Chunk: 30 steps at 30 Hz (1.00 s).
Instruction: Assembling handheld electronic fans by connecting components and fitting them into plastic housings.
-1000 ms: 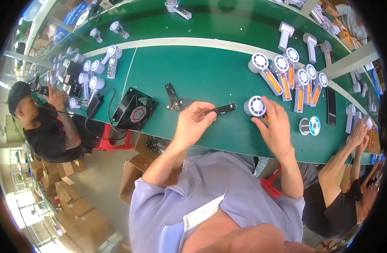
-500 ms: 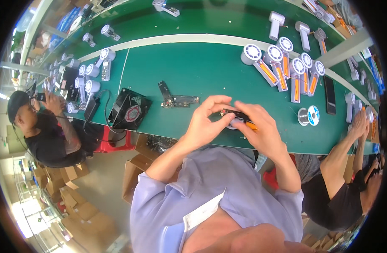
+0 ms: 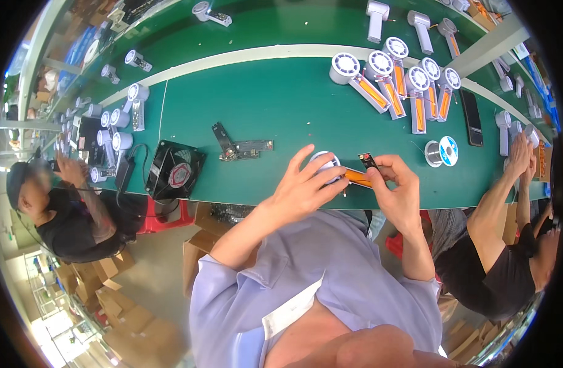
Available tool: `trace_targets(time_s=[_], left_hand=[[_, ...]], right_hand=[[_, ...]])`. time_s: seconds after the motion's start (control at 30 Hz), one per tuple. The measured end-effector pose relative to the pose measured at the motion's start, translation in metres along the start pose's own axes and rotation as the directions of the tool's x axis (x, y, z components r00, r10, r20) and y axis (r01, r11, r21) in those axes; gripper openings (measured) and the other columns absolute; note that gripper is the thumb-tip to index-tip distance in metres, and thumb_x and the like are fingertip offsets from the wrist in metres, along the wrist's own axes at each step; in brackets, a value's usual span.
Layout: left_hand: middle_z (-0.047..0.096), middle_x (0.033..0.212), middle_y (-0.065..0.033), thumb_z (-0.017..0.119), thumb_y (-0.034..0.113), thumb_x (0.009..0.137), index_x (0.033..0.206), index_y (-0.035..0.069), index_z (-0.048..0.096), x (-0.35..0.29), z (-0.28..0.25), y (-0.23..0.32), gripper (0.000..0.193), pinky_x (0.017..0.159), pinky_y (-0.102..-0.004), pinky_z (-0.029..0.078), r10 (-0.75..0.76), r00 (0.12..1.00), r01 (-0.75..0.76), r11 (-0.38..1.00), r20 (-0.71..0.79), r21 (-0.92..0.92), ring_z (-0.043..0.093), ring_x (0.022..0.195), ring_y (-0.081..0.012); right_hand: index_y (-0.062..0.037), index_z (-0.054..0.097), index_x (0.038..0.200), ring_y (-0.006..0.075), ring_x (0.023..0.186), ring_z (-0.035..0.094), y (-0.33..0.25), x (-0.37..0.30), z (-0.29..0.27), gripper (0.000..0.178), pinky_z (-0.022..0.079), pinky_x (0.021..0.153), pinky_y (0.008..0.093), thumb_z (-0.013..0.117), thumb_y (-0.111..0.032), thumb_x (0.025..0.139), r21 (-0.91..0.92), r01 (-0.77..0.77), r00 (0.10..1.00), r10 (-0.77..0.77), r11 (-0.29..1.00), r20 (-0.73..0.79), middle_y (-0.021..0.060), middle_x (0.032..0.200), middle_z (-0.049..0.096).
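Note:
Close in front of me a white handheld fan (image 3: 323,161) lies with its round grille head to the left and its handle open, an orange battery (image 3: 357,178) showing inside. My left hand (image 3: 298,187) grips the head, fingers laid across it and partly hiding it. Between the thumb and fingers of my right hand (image 3: 397,189) is a small black circuit board (image 3: 368,162), held up beside the handle's end. Further left, several more black circuit boards (image 3: 247,149) rest in a loose pile on the green table (image 3: 263,104).
Several open-handled fans (image 3: 419,80) stand in a group at the far right, near a solder spool (image 3: 441,152) and a black phone (image 3: 471,118). A black square cooling fan (image 3: 174,172) sits at left. Co-workers sit on both sides.
My hands have moved apart. The circuit board has gone from over the fan to the right in my right hand, uncovering the orange battery. The view has shifted slightly.

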<state>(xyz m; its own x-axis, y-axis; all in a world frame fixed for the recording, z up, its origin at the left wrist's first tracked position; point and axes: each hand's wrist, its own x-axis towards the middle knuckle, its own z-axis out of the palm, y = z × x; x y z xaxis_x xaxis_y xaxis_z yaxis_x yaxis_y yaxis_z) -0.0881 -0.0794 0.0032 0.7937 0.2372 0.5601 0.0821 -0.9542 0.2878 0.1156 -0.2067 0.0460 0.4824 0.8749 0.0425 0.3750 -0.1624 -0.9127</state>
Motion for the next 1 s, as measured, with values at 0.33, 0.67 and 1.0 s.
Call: trace_targets(time_s=[0.33, 0.67, 1.0], left_hand=[[0.075, 0.107, 0.0061, 0.084, 0.013, 0.084, 0.102, 0.017, 0.081, 0.010, 0.010, 0.000, 0.019, 0.123, -0.0572, 0.029, -0.164, 0.986, 0.155, 0.959, -0.019, -0.236, 0.064, 0.116, -0.0208], [0.074, 0.088, 0.0025, 0.082, 0.007, 0.085, 0.098, 0.012, 0.080, 0.024, 0.016, 0.018, 0.013, 0.121, -0.0560, 0.031, -0.451, 0.892, 0.413, 0.839, -0.029, -0.353, 0.065, 0.102, -0.0174], [0.074, 0.087, 0.0018, 0.084, 0.005, 0.078, 0.094, 0.013, 0.080, 0.030, 0.021, 0.020, 0.018, 0.114, -0.0550, 0.042, -0.375, 0.916, 0.332, 0.909, -0.145, -0.253, 0.066, 0.093, -0.0189]], right_hand=[[0.0045, 0.064, 0.131, 0.0142, 0.093, 0.073, 0.013, -0.005, 0.013, 0.030, 0.059, 0.083, 0.0296, 0.064, 0.001, 0.101, 0.310, -0.223, 0.972, 0.187, 0.924, 0.142, 0.0110, 0.108, 0.072], [0.0030, 0.069, 0.120, 0.0186, 0.091, 0.076, 0.001, -0.013, 0.017, 0.022, 0.060, 0.079, 0.0301, 0.073, -0.002, 0.098, 0.088, -0.024, 1.000, 0.023, 0.996, 0.013, 0.0129, 0.107, 0.075], [0.0011, 0.070, 0.116, 0.0232, 0.085, 0.075, -0.005, -0.016, 0.022, 0.023, 0.061, 0.070, 0.0328, 0.074, 0.002, 0.094, -0.044, 0.113, 0.992, -0.115, 0.993, -0.045, 0.0141, 0.107, 0.071]])
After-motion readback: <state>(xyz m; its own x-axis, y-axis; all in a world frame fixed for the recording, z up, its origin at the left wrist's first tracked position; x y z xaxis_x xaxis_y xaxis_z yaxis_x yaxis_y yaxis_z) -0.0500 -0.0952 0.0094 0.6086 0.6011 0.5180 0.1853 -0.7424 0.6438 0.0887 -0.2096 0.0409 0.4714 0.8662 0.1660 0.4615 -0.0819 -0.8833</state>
